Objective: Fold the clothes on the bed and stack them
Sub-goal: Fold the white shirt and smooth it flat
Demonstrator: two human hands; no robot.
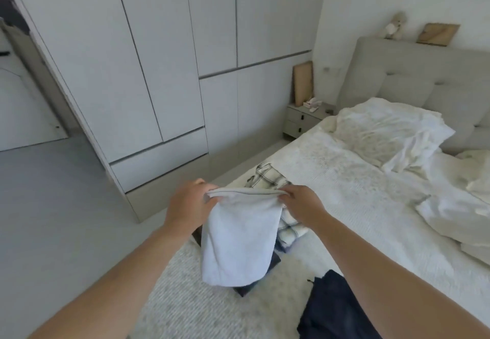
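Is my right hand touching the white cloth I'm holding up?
Touching. The head view shows the right hand pinching the top right corner of the white cloth, whose hem runs straight across to the left hand.

we count two hands, the left hand (pixel 189 203) and the right hand (pixel 302 203), and one white cloth (pixel 238 235) between them. on the bed (pixel 344 192) we count one checked garment (pixel 267 177), one dark garment (pixel 336 309) near the lower edge, and one more dark piece (pixel 252 287) showing under the white cloth; whether that is one item or several we cannot tell. we count one pillow (pixel 392 134) and one rumpled white duvet (pixel 456 211). there is one headboard (pixel 424 73) with two objects on its top: one small figure (pixel 395 27) and one wooden board (pixel 437 34). we count one bedside table (pixel 305 118) and one wardrobe (pixel 159 60).
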